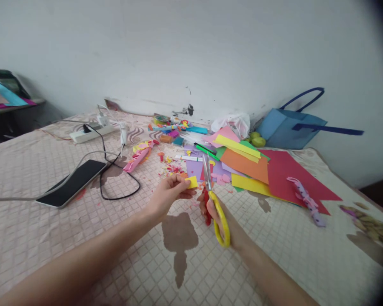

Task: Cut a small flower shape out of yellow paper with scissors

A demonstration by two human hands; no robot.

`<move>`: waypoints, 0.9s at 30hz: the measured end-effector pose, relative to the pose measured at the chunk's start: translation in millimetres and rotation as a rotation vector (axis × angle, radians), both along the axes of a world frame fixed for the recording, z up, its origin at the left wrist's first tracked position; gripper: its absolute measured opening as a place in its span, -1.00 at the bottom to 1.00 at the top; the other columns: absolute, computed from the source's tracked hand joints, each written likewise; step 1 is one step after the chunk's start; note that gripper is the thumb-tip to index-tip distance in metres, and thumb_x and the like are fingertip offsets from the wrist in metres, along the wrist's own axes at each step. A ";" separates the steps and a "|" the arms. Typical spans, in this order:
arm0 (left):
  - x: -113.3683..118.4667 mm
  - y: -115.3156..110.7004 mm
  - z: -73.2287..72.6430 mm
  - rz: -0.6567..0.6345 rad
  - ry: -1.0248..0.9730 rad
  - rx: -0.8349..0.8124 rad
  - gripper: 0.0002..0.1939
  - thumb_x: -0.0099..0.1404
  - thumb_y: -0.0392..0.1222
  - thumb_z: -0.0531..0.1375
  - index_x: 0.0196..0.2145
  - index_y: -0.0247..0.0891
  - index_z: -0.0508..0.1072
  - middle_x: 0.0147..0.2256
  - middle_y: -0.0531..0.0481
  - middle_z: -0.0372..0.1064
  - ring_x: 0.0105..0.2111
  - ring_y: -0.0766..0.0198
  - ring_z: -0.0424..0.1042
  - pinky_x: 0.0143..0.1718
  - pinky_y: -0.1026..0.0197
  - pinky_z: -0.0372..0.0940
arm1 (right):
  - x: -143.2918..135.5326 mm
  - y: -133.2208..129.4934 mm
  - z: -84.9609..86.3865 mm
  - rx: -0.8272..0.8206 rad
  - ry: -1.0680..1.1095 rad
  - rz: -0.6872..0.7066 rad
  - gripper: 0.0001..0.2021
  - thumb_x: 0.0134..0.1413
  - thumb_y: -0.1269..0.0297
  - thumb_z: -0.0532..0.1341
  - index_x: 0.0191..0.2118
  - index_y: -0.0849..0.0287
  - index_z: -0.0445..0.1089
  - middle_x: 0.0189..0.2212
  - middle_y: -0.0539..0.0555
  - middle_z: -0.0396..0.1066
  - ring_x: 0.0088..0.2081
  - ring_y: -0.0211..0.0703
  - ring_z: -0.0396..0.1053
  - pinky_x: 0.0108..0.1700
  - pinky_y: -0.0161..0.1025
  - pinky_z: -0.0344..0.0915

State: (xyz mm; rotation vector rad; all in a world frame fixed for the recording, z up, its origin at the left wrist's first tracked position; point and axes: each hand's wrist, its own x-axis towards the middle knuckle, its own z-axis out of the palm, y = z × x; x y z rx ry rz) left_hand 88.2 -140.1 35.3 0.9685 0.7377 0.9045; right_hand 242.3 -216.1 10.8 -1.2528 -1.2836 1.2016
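Observation:
Between thumb and fingers, my left hand (pixel 170 192) pinches a small piece of yellow paper (pixel 192 182). My right hand (pixel 221 219) grips a pair of scissors (pixel 207 174) by its handles, one yellow and one red, with the blades pointing away from me. The blades are a little to the right of the yellow piece and apart from it. Beyond both hands lie small coloured paper scraps (pixel 172 169) and a purple sheet (pixel 191 168). A white pen (pixel 189 158) and a green marker (pixel 205 149) rest near the blade tips.
Coloured sheets spread to the right, a red sheet (pixel 284 170) among them. A blue bag (pixel 287 127) stands by the wall. A phone (pixel 72 182), a black cable (pixel 119 198) and a power strip (pixel 91 133) are at left. A pink paper shape (pixel 138 159) lies nearer the middle.

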 end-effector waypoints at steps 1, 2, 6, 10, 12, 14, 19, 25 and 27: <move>-1.4 1.4 2.5 0.016 -0.029 0.006 -0.73 0.08 -0.13 0.31 -0.44 -0.32 0.30 -0.44 -0.05 0.47 -0.41 0.27 0.50 -0.32 0.24 0.36 | -1.2 -1.1 -2.8 -0.001 -0.043 0.016 -0.63 0.13 -0.13 0.03 -0.32 0.11 0.17 -0.54 -0.09 0.07 -0.55 -0.30 0.03 -0.52 -0.32 0.04; -2.8 3.0 4.8 0.031 -0.054 0.009 -0.73 0.08 -0.12 0.31 -0.44 -0.32 0.30 -0.43 -0.06 0.48 -0.39 0.25 0.50 -0.30 0.23 0.36 | -2.3 -1.9 -5.8 0.001 -0.079 0.026 -0.64 0.14 -0.12 0.02 -0.33 0.11 0.17 -0.54 -0.09 0.08 -0.55 -0.30 0.03 -0.52 -0.32 0.04; -8.0 8.8 12.1 0.077 -0.118 0.014 -0.74 0.09 -0.16 0.30 -0.44 -0.31 0.28 -0.39 -0.08 0.49 -0.31 0.19 0.52 -0.21 0.19 0.37 | -5.3 -3.8 -14.0 0.038 -0.134 0.063 -0.63 0.16 -0.13 -0.01 -0.30 0.11 0.18 -0.57 -0.10 0.05 -0.58 -0.30 0.01 -0.53 -0.30 0.04; -10.8 11.5 16.7 0.083 -0.150 0.005 -0.75 0.09 -0.20 0.30 -0.45 -0.32 0.27 -0.38 -0.08 0.49 -0.33 0.21 0.52 -0.21 0.19 0.38 | -6.5 -6.4 -11.2 0.044 -0.180 0.117 -0.66 0.18 -0.10 -0.02 -0.25 0.10 0.17 -0.57 -0.11 0.05 -0.56 -0.29 0.03 -0.50 -0.30 0.05; -11.4 11.8 17.5 0.074 -0.160 0.007 -0.76 0.10 -0.20 0.30 -0.45 -0.32 0.28 -0.38 -0.08 0.49 -0.36 0.25 0.52 -0.22 0.20 0.38 | -7.1 -7.4 -8.4 0.046 -0.196 0.125 -0.66 0.18 -0.10 -0.02 -0.25 0.10 0.17 -0.56 -0.10 0.06 -0.56 -0.29 0.03 -0.49 -0.30 0.06; -11.7 12.1 17.5 0.070 -0.163 0.006 -0.77 0.10 -0.20 0.30 -0.44 -0.33 0.29 -0.37 -0.08 0.49 -0.37 0.26 0.51 -0.22 0.20 0.38 | -7.7 -7.7 -6.8 0.055 -0.199 0.126 -0.64 0.17 -0.12 -0.02 -0.26 0.10 0.17 -0.57 -0.11 0.05 -0.56 -0.29 0.02 -0.51 -0.30 0.05; -12.0 13.1 15.4 0.067 -0.178 -0.005 -0.77 0.08 -0.23 0.30 -0.44 -0.33 0.29 -0.37 -0.07 0.48 -0.38 0.27 0.51 -0.21 0.19 0.39 | -8.6 -7.0 -8.1 0.043 -0.186 0.118 -0.63 0.15 -0.14 -0.02 -0.28 0.09 0.17 -0.59 -0.11 0.03 -0.58 -0.29 0.01 -0.54 -0.31 0.01; -11.6 12.6 14.7 0.068 -0.179 -0.001 -0.80 0.09 -0.24 0.29 -0.44 -0.33 0.30 -0.35 -0.06 0.47 -0.36 0.28 0.51 -0.19 0.20 0.39 | -8.5 -6.8 -13.2 0.019 -0.159 0.092 -0.61 0.13 -0.17 -0.01 -0.29 0.08 0.18 -0.59 -0.12 0.03 -0.59 -0.30 -0.01 -0.56 -0.31 -0.01; -11.3 12.3 14.8 0.066 -0.179 0.001 -0.80 0.10 -0.25 0.29 -0.45 -0.33 0.30 -0.36 -0.06 0.47 -0.37 0.29 0.50 -0.19 0.21 0.39 | -8.0 -6.5 -15.2 0.024 -0.171 0.091 -0.61 0.13 -0.17 -0.02 -0.29 0.08 0.18 -0.60 -0.12 0.03 -0.60 -0.30 -0.01 -0.56 -0.32 -0.02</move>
